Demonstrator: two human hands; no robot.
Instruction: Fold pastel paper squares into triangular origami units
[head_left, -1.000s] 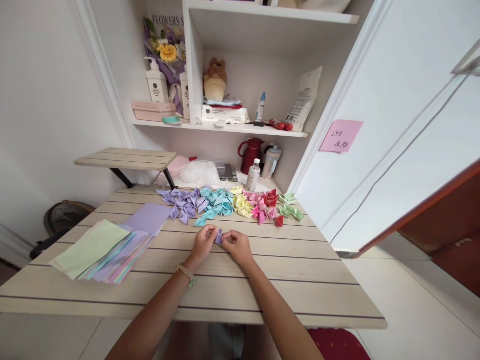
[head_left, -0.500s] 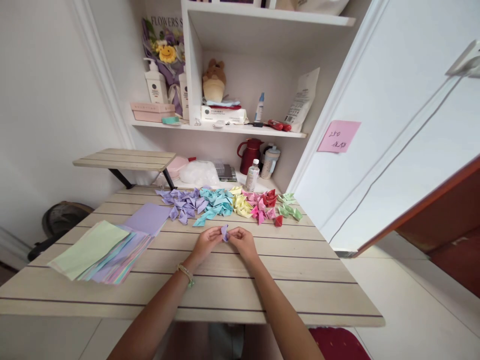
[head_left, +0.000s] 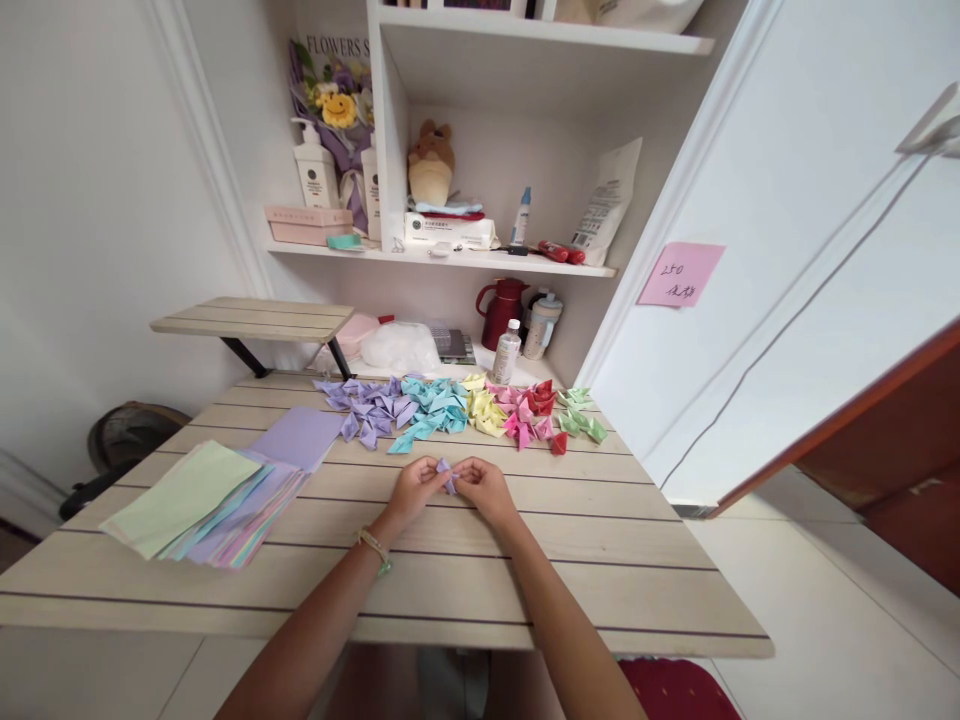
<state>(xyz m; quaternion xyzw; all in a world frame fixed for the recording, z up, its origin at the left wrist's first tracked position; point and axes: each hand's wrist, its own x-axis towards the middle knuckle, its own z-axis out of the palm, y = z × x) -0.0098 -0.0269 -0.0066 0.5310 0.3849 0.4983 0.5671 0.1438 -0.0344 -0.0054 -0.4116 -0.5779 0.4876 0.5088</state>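
Both of my hands meet over the middle of the wooden table (head_left: pixel 600 560). My left hand (head_left: pixel 414 489) and my right hand (head_left: pixel 485 486) pinch a small folded purple paper piece (head_left: pixel 447 473) between their fingertips, just above the tabletop. Behind them runs a row of folded paper pieces sorted by colour: purple (head_left: pixel 367 405), teal (head_left: pixel 431 407), yellow (head_left: pixel 484 408), pink and red (head_left: pixel 531 412), green (head_left: pixel 581 416). A fanned stack of pastel paper sheets (head_left: pixel 214 495) lies to the left, with a green sheet and a purple sheet uppermost.
A small raised wooden shelf (head_left: pixel 255 318) stands at the table's back left. Behind the row are a clear bottle (head_left: pixel 507 350), a red jug (head_left: pixel 501 310) and a plastic bag (head_left: pixel 401 345). Wall shelves hold bottles and a plush toy. A white door with a pink note (head_left: pixel 679 274) is on the right.
My hands have kept turning and pressing the purple piece, shifting a little on the table. Nothing else on the table has moved.
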